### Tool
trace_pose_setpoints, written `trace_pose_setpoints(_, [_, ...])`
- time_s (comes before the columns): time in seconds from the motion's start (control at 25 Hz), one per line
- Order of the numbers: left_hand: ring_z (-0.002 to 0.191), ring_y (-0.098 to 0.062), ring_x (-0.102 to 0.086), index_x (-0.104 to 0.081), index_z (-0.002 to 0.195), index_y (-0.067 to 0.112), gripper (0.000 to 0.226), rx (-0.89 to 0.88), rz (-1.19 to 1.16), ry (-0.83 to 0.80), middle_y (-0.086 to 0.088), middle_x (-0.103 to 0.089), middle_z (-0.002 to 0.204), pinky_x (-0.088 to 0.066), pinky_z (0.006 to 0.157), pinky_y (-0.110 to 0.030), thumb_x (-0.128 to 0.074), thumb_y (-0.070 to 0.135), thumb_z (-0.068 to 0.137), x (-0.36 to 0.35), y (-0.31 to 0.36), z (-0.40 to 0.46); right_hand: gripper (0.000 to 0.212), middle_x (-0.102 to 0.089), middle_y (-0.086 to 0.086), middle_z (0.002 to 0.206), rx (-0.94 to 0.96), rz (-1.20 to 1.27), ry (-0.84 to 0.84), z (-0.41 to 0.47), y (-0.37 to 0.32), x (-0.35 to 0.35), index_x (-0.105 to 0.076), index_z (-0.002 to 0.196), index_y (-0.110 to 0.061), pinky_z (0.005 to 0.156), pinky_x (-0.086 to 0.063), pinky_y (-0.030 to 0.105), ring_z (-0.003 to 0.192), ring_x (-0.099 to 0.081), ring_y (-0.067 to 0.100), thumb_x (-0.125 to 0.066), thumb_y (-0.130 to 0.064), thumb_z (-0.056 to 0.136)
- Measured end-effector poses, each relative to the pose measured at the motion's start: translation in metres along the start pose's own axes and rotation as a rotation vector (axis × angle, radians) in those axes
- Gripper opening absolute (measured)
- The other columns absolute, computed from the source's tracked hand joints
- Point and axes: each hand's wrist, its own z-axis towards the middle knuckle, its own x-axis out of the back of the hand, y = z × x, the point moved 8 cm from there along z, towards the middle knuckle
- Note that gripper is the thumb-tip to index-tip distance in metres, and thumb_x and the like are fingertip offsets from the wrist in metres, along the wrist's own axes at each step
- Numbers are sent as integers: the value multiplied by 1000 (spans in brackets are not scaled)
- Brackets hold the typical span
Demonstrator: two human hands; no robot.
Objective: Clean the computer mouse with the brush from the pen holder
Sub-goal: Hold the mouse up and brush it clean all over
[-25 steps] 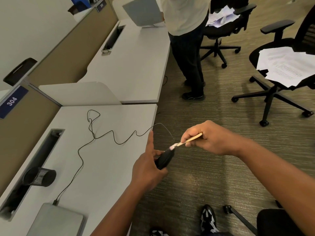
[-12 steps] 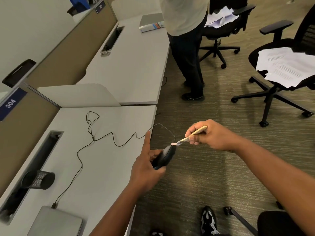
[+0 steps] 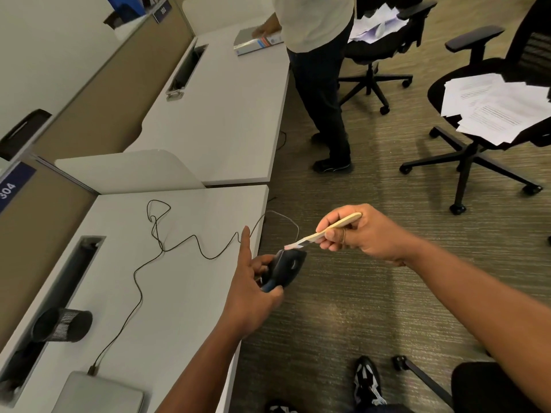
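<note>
At twelve o'clock we see a standing person (image 3: 320, 84) beside a book (image 3: 257, 43); at two, an office chair (image 3: 489, 126) bearing papers (image 3: 495, 105); at seven, a closed laptop (image 3: 98, 394)

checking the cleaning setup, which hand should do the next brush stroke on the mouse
Right. The right hand already holds the brush, its bristles at the mouse's top edge. The left hand has its grip on the mouse, steadying it off the desk edge.
</note>
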Motion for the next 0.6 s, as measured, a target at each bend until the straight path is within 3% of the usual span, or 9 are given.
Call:
trace_pose_setpoints(0.2, [110, -4, -69, 8, 153, 73, 143, 30, -14, 0, 25, -72, 112, -57, 106, -44, -88, -2, 79, -1, -4, -4, 10, -80, 15, 96, -49, -195, -17, -3, 0, 17, -80, 100, -18, 86, -63, 43, 96, -76, 36, -76, -14, 92])
trace_pose_setpoints(0.36, [111, -2, -70, 5, 153, 74, 142, 39, -35, 7, 30, -70, 116, -62, 99, -40, -90, 2, 79, 0, -6, -3, 16, -79, 18, 103, -3, 30, 6, -1, -9, 7, -77, 107, -12, 80, -64, 33, 96, -77, 30, -73, -17, 92])
trace_pose_setpoints(0.6, [108, -4, -72, 7, 157, 68, 142, -1, -10, 26, 28, -72, 114, -59, 95, -33, -91, 2, 78, -2, 0, -4, 13, -79, 19, 101, -34, -66, -55, 5, -6, -9, -76, 107, -9, 78, -63, 31, 94, -76, 29, -72, -10, 94])
